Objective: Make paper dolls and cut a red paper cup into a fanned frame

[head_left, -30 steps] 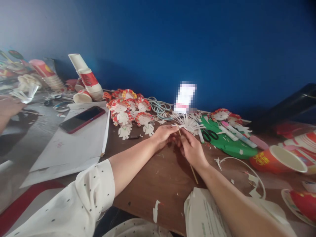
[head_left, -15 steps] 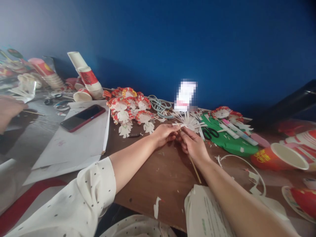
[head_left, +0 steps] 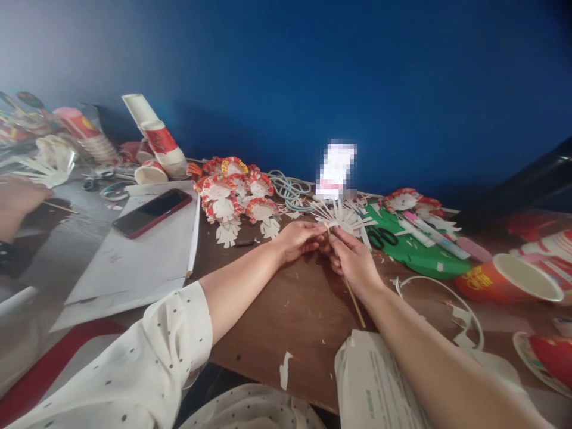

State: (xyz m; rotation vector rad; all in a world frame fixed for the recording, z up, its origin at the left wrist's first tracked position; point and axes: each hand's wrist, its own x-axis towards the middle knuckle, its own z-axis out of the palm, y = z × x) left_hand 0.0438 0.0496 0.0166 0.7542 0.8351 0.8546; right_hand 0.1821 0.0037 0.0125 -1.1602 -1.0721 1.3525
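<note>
My right hand point(head_left: 351, 256) is closed around a thin wooden stick point(head_left: 356, 305), whose lower end slants down toward me. Beyond my fingertips, white paper cut into narrow strips point(head_left: 343, 215) fans out at the stick's upper end. My left hand point(head_left: 300, 239) pinches at the near edge of this fringed paper, fingertips almost touching those of my right hand. What lies between the fingertips is small and partly hidden. Left of my hands lies a heap of white paper figures with red frilled edges point(head_left: 223, 205).
A phone point(head_left: 152, 213) rests on a white board point(head_left: 129, 262). Black-handled scissors point(head_left: 383, 239) and pens lie on a green sheet point(head_left: 415, 262). An orange paper cup point(head_left: 487, 280) is at right, stacked cups point(head_left: 163, 143) at back left. Another person's hand point(head_left: 20, 199) works at far left.
My hands stay together at the stick's upper end, with only slight finger shifts. The other person's hand and the white strips beside it have moved a little.
</note>
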